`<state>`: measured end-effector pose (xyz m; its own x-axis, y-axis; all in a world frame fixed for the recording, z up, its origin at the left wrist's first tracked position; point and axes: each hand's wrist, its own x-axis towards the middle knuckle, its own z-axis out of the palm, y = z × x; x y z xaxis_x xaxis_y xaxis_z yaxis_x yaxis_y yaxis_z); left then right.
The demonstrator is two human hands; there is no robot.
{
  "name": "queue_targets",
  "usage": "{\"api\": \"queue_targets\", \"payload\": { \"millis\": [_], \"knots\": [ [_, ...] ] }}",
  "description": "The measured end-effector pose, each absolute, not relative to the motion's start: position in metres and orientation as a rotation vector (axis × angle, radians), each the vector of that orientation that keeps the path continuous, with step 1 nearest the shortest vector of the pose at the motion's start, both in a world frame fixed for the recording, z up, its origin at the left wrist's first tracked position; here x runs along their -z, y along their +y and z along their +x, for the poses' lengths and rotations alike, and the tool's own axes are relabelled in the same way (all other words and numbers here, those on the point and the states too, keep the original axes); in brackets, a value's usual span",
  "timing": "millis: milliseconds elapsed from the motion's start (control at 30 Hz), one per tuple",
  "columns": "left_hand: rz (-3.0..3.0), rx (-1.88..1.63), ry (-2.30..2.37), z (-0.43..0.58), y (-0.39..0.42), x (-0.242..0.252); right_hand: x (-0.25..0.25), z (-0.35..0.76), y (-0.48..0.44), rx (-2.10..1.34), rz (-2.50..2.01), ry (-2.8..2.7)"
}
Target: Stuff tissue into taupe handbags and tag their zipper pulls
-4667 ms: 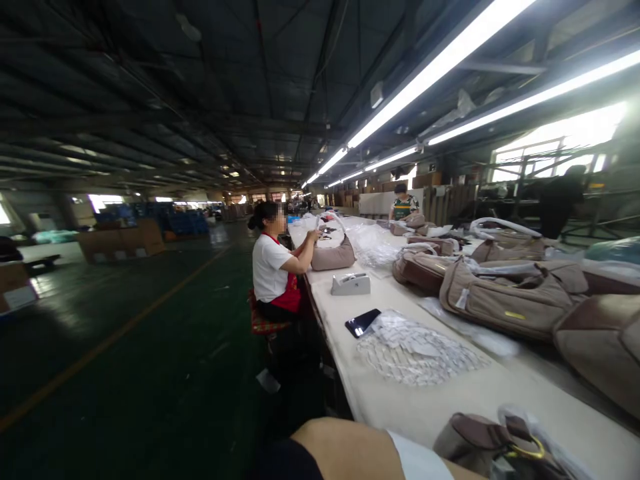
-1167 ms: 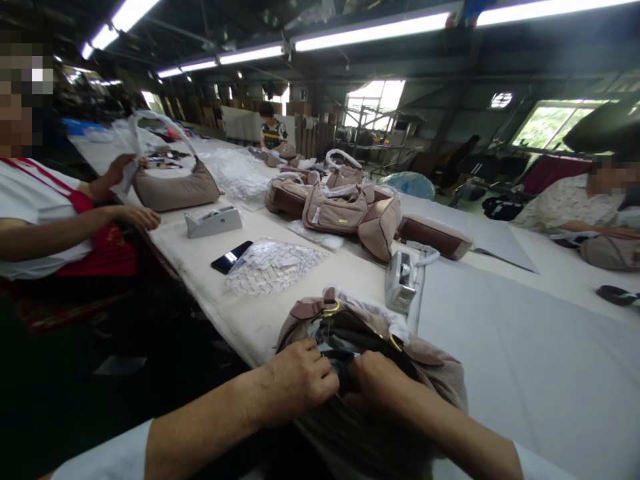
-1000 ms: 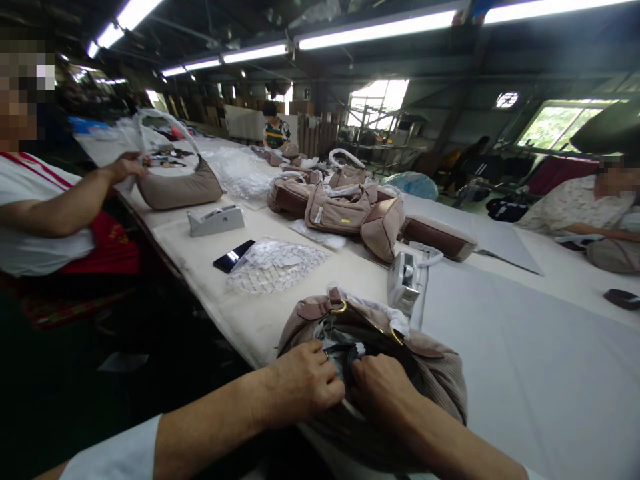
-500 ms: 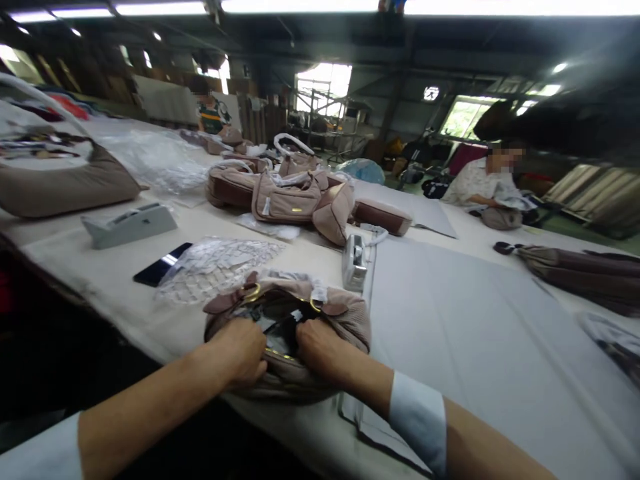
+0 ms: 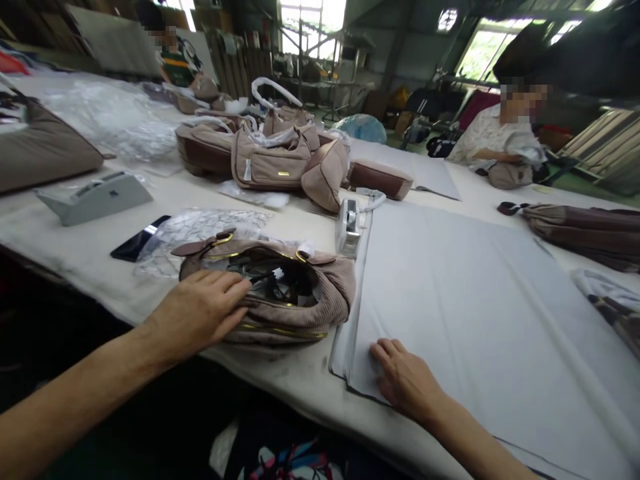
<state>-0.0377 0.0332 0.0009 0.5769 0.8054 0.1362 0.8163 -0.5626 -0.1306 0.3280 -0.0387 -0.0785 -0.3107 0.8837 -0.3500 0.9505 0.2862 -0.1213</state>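
A beige corduroy handbag (image 5: 300, 300) with gold zips lies open on the long white table (image 5: 305, 373), dark straps and plastic showing inside it. My left hand (image 5: 200, 313) rests flat on the bag's near left side, fingers stretched out. My right hand (image 5: 405, 377) lies on the near corner of a large pale grey sheet (image 5: 465, 293) spread to the right of the bag; its fingers are extended and hold nothing.
Behind the bag lie a clear packet of white tags (image 5: 200, 230), a black phone (image 5: 140, 238) and two tape dispensers (image 5: 95, 197) (image 5: 349, 227). A pile of beige bags (image 5: 273, 157) sits further back. Across the table a person (image 5: 505, 133) handles a bag; another bag (image 5: 585, 223) lies at right.
Both hands have come out of the bag's opening. The left now lies flat on the bag; the right has moved right onto the grey sheet. The view has tilted down.
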Motion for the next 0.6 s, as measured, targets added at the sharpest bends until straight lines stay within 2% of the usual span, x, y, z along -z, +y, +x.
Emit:
{"api": "queue_targets", "payload": {
  "millis": [133, 233, 300, 400, 500, 600],
  "knots": [
    [-2.695, 0.630, -1.121, -0.008, -0.002, 0.008, 0.093, 0.362, -0.020, 0.338, 2.014, 2.121],
    [-2.930, 0.783, -0.993, 0.037, -0.036, 0.035, 0.094, 0.387, -0.007, 0.368, 2.057, 2.125],
    [-3.083, 0.777, -1.007, 0.071, -0.052, 0.061, 0.096, 0.395, -0.005, 0.388, 2.062, 2.154],
    [-3.174, 0.721, -1.315, 0.114, -0.057, 0.092, 0.101, 0.400, -0.008, 0.419, 2.087, 2.191],
    [-3.153, 0.499, -1.643, 0.145, -0.048, 0.106, 0.107, 0.402, -0.010, 0.458, 2.123, 2.222],
    [-3.139, 0.302, -1.700, 0.165, -0.042, 0.114, 0.112, 0.406, -0.010, 0.478, 2.137, 2.249]
  ]
}}
